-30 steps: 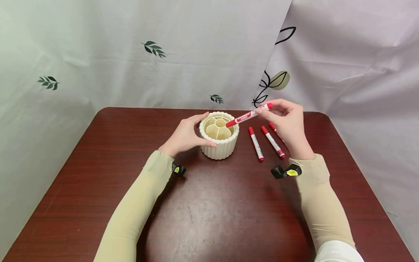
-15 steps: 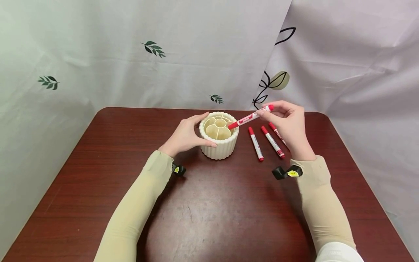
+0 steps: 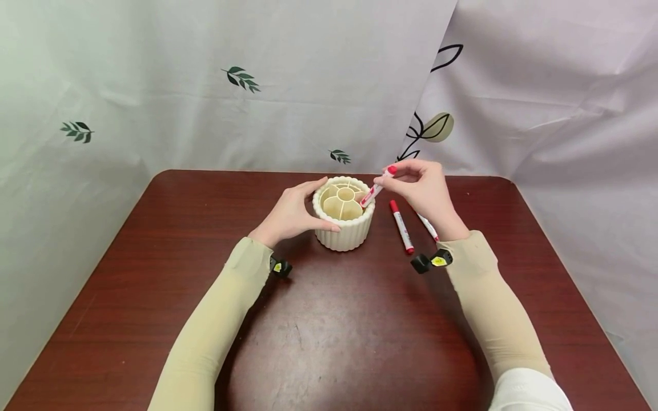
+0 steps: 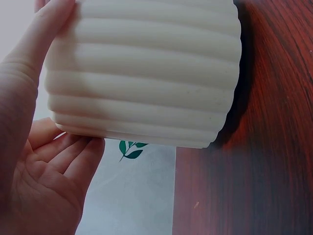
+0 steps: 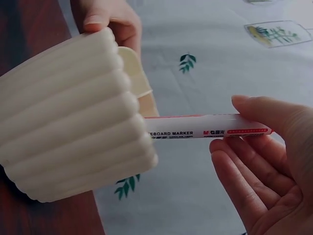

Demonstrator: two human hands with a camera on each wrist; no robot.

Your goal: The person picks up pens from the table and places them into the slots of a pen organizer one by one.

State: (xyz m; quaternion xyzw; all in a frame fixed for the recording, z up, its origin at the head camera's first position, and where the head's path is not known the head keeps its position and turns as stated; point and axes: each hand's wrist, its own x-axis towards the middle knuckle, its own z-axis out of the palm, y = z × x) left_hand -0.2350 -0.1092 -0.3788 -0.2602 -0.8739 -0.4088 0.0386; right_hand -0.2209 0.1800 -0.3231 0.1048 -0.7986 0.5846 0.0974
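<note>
A cream, ribbed pen holder (image 3: pixel 343 235) with petal-shaped compartments stands upright on the table. My left hand (image 3: pixel 290 214) grips its left side, thumb across the front and fingers round the back; the left wrist view shows the ribbed wall (image 4: pixel 146 73) between them. My right hand (image 3: pixel 421 188) pinches a red and white whiteboard marker (image 3: pixel 377 188) near its upper end. The marker slants down into the right side of the holder, and its lower end is hidden behind the rim. In the right wrist view, thumb and fingertips hold the marker (image 5: pixel 195 126) from both sides.
To the right of the holder, a red-capped marker (image 3: pixel 402 227) lies on the brown table (image 3: pixel 329 331). Another marker (image 3: pixel 428 226) lies partly hidden under the right hand. A pale curtain (image 3: pixel 288 114) with leaf prints hangs behind the table.
My right hand has moved left, and its marker is now steeper, with the lower end sunk into the holder's right side. The left hand and the holder stay in place.
</note>
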